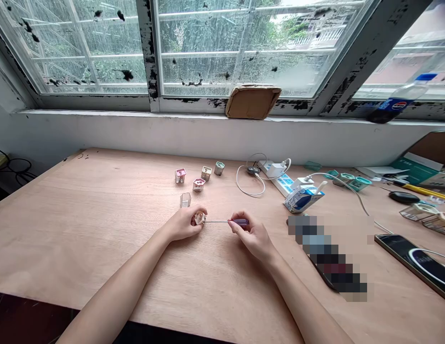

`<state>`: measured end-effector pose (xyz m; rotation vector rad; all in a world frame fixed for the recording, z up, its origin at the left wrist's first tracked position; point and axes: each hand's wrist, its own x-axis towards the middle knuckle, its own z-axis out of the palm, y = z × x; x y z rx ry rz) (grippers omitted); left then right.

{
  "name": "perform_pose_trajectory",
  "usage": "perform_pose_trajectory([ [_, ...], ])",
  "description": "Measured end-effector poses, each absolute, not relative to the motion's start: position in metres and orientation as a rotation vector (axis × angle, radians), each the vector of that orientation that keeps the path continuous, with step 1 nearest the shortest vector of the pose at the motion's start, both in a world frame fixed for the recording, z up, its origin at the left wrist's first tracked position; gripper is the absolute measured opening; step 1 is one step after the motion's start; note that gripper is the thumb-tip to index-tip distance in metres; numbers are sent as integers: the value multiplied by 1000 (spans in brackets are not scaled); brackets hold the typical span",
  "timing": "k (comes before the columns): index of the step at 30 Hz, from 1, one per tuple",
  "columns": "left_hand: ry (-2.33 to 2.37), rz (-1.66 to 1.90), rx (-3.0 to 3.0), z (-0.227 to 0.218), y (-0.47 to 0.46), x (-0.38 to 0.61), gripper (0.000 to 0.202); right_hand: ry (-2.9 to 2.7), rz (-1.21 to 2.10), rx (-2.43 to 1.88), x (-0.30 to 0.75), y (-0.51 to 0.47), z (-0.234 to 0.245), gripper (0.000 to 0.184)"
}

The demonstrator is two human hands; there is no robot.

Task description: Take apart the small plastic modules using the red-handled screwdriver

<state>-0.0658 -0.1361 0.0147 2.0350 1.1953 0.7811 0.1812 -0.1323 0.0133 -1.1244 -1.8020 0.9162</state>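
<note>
My left hand grips a small cream-and-clear plastic piece between thumb and fingers, low over the table. In my right hand is a screwdriver with a dark purple handle. Its thin shaft points left, and the tip meets the plastic piece; whether it sits in a screw is too small to tell. Just beyond my left hand stands a clear plastic cup-like part. Farther back are small capped pieces: two pink-topped ones, a cream one and a green one.
A power strip with white chargers and cables lies back right, beside a blue-white carton. Two phones, one blurred out and one dark, lie right. Teal pieces and a black mouse are beyond.
</note>
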Motion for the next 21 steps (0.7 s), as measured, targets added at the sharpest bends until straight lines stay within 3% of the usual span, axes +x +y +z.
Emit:
perform_pose_trajectory([
  [21, 1198, 772, 2061, 14, -137, -65, 36, -1858, 898, -1209, 185, -130, 12, 36],
])
